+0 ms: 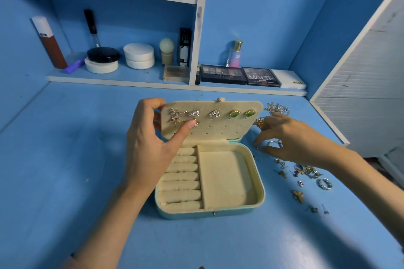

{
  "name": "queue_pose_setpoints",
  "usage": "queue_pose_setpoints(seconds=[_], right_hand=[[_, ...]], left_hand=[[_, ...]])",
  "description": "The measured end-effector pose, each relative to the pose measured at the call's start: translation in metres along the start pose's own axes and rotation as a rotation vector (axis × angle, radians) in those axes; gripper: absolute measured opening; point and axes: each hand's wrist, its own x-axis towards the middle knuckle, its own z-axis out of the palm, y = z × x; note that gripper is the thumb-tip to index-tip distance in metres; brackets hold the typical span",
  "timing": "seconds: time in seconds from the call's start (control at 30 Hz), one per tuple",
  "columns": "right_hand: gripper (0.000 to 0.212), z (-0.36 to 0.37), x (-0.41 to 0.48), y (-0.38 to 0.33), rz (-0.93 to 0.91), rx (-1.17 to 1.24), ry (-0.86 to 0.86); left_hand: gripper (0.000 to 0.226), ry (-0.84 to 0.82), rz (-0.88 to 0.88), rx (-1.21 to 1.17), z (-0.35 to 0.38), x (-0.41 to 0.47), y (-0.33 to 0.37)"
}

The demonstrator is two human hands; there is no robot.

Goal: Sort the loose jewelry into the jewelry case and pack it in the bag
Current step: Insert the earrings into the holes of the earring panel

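So the jewelry case (pixel 225 179) sits open mid-surface, and its earring panel (pixel 218 131) is tipped up at the 12 o'clock end. A few studs are already pinned there, including a green pair (pixel 235 113).

The left hand (pixel 150 137) pinches that panel at its 9 o'clock edge. The thumb is in front on a sparkly stud and the fingers (pixel 153 102) are curled behind.

The loose jewelry (pixel 306 172) is scattered at 3 o'clock of the case, with tangled chains (pixel 276 108) up at 1 o'clock. The right hand (pixel 293 137) is down over a silver ring (pixel 274 144) with its fingers bent toward it. Honestly can't tell if they've got it or are just touching.

Handling-wise, I'd guess this stuff is featherweight, tiny and slippery. Studs want a fingertip pinch on the decorated front, post pointing out. Chains look like they'll snag, so lift them from one end. The panel seems soft, so back it up while pushing posts through.

No bag in sight, just makeup on the shelf (pixel 131 76) at 12 o'clock.
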Motion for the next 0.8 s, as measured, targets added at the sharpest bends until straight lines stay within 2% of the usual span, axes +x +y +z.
queue_pose_setpoints(seconds=[0.23,0.4,0.67,0.8], right_hand=[[0.016,-0.0014,0.0042,-0.0015,-0.057,-0.041,-0.008],[0.009,-0.0005,0.0039,0.0009,-0.002,-0.055,-0.012],[0.015,0.0,0.0045,0.0012,-0.075,-0.068,0.017],[0.014,-0.0011,0.0051,0.0044,-0.008,-0.014,0.038]], left_hand=[[0.048,0.002,-0.001,0.007,-0.0001,-0.0001,0.0003],[0.048,-0.002,-0.007,0.005,-0.0003,0.0,-0.0001],[0.046,0.004,-0.004,0.015,-0.0002,-0.0001,0.0008],[0.046,0.004,-0.003,0.015,-0.0005,0.0001,0.0004]])
